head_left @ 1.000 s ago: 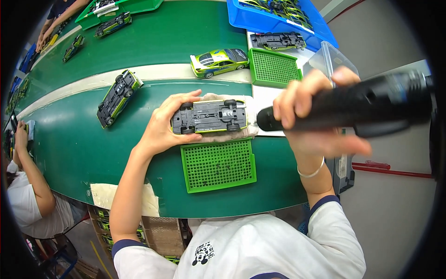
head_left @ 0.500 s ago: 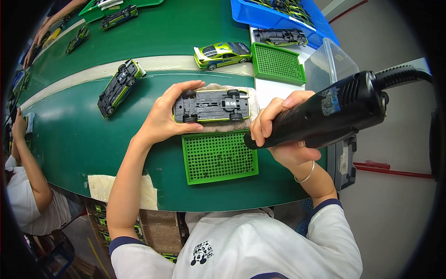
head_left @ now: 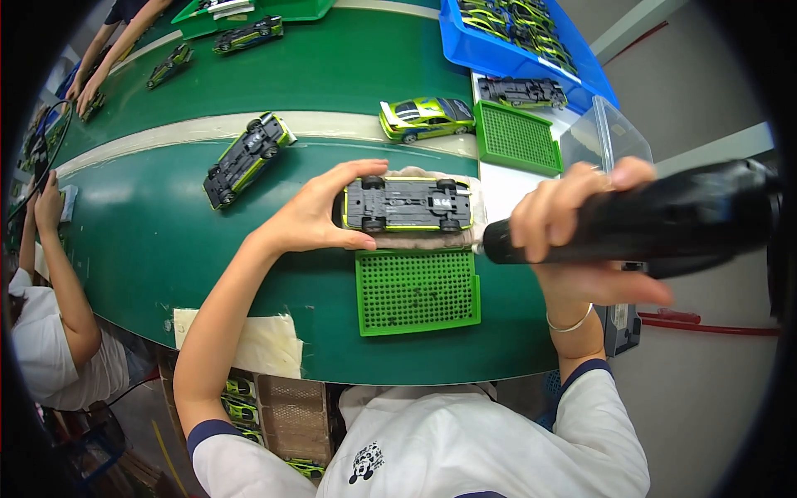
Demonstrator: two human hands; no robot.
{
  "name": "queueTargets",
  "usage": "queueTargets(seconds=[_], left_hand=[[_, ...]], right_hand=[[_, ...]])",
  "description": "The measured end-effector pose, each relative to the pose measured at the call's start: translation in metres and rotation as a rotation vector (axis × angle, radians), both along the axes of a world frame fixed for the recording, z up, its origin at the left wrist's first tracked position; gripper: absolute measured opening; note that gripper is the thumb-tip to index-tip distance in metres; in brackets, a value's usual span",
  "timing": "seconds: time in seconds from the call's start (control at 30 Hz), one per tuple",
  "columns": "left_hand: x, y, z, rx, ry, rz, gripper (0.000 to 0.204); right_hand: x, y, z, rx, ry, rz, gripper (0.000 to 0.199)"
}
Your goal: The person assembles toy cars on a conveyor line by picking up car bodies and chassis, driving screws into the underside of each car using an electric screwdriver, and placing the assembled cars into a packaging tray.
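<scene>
A toy car (head_left: 408, 205) lies upside down on a pale cloth-covered rest (head_left: 415, 242), its dark underside and wheels facing up. My left hand (head_left: 311, 212) curves round the car's left end, thumb on the near side and fingers on the far side. In my right hand (head_left: 556, 224) is a black power screwdriver (head_left: 656, 220), held almost level and blurred by motion. Its narrow end points left, just off the near right corner of the rest and apart from the car. Directly in front of the rest sits a green perforated tray (head_left: 418, 290) with small dark screws in it.
Another overturned car (head_left: 245, 162) lies to the left, an upright yellow-green car (head_left: 426, 119) behind. A second green tray (head_left: 519, 137), a blue bin (head_left: 531, 50) of car parts and a clear box (head_left: 610, 133) stand at right. Co-workers' hands (head_left: 51, 203) show at far left.
My right hand has drawn the screwdriver rightward, away from the car and over the bench's right side. The left hand remains round the car's end. The whole view has shifted slightly.
</scene>
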State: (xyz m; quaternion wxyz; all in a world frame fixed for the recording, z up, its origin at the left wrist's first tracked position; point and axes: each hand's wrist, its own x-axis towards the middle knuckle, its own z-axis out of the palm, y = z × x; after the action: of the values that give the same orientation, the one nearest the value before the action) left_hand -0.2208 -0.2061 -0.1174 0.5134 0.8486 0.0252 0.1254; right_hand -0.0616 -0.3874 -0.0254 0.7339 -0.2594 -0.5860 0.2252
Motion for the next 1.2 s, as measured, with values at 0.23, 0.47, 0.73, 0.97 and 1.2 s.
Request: queueTargets(seconds=[0.23,0.47,0.73,0.97,1.2], left_hand=[[-0.006,0.000,-0.005,0.042,-0.144,0.022,0.065],[-0.009,0.001,-0.004,-0.057,-0.096,0.015,0.064],[-0.007,0.004,-0.007,-0.146,-0.106,-0.001,0.063],[-0.006,0.004,-0.005,-0.122,-0.090,0.008,0.065],[-0.009,0.004,-0.004,-0.123,-0.186,0.019,0.066]], right_hand=[[-0.048,0.064,0.024,-0.017,0.053,0.109,0.085],[-0.062,0.092,-0.007,-0.216,0.026,0.024,0.075],[-0.062,0.099,-0.020,-0.331,-0.025,-0.025,0.079],[-0.060,0.105,-0.024,-0.346,0.032,0.040,0.079],[-0.055,0.106,-0.020,-0.298,-0.021,0.137,0.079]])
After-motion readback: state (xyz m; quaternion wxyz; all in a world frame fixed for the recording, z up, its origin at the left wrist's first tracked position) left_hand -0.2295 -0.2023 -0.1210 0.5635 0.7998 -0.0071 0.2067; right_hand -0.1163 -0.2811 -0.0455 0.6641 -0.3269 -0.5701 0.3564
